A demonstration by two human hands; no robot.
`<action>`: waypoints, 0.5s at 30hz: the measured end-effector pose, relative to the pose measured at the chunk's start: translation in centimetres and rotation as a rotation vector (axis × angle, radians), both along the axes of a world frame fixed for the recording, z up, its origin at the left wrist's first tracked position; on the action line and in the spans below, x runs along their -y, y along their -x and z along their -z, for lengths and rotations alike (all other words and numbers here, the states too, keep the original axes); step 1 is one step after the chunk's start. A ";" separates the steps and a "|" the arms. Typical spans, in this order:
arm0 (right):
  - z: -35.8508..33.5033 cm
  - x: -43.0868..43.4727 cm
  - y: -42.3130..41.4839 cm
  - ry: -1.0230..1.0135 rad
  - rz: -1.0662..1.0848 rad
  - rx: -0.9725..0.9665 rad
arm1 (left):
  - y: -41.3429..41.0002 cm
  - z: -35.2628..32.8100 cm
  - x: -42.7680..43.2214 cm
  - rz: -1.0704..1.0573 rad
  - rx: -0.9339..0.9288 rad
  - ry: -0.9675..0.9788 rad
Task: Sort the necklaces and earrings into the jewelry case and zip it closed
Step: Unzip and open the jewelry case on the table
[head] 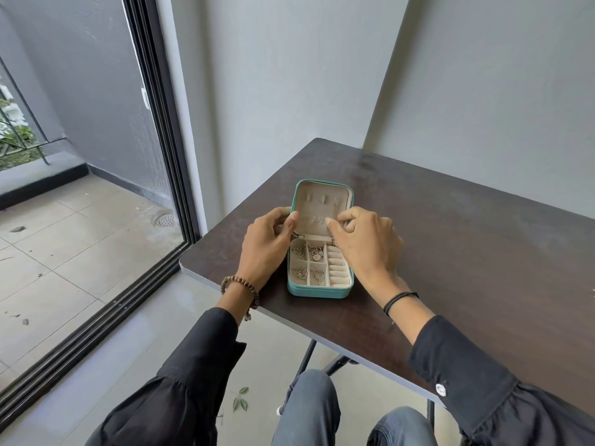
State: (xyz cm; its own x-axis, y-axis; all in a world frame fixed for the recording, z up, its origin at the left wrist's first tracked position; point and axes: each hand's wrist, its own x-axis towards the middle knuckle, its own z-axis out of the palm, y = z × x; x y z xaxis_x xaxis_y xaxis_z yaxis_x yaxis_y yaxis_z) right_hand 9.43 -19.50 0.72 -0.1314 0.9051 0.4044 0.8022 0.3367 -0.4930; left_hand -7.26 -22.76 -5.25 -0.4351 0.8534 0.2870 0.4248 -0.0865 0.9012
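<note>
Head view: your left hand (267,249) is gripping the lid (322,188) of the open case (318,292), which is sitting near the left edge of the table (450,252). Your right hand (367,246) is pinching at the lid, on what I cannot tell. The necklaces (306,251) are lying loose and could snag the zip.

Dark wooden table (450,226) against grey walls (289,75), beside a sliding glass door (96,107).
</note>
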 end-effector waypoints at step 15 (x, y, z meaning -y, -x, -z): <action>-0.9 -0.2 1.3 0.056 0.047 0.010 | 0.2 -0.2 0.2 0.081 0.075 -0.046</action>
